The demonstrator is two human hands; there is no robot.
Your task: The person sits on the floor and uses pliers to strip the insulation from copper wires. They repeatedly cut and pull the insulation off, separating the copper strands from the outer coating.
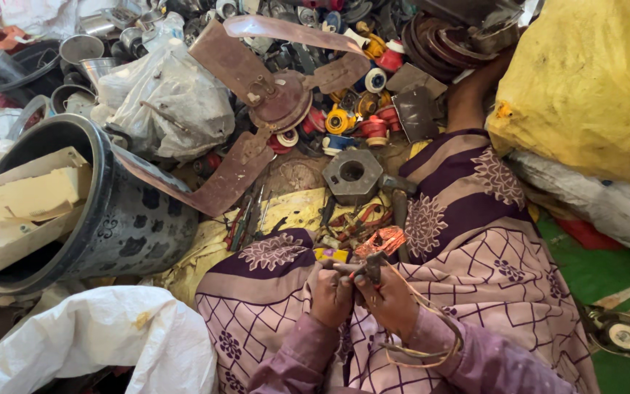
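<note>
Gripping a small dark metal part [370, 268], left hand [332, 294] and right hand [388, 299] pinch it together over the lap. Copper-coloured wire coil [379, 241] sits just beyond, near a grey hexagonal metal block [351, 175].

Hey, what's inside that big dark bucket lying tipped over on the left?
Inside the bucket, pale broken board pieces stick out past its rim. Whatever lies deeper is hidden by the boards and shadow.

Fan blades [236, 67]: sheet metal, dull brown, rusted. Hexagonal block [351, 175]: grey metal, matt, rough. Bucket [122, 219]: dark plastic, slight gloss. Sack [585, 80]: yellow woven plastic, matt. Garment [475, 241]: printed cloth, soft. White bag [96, 335]: woven, matt.
</note>
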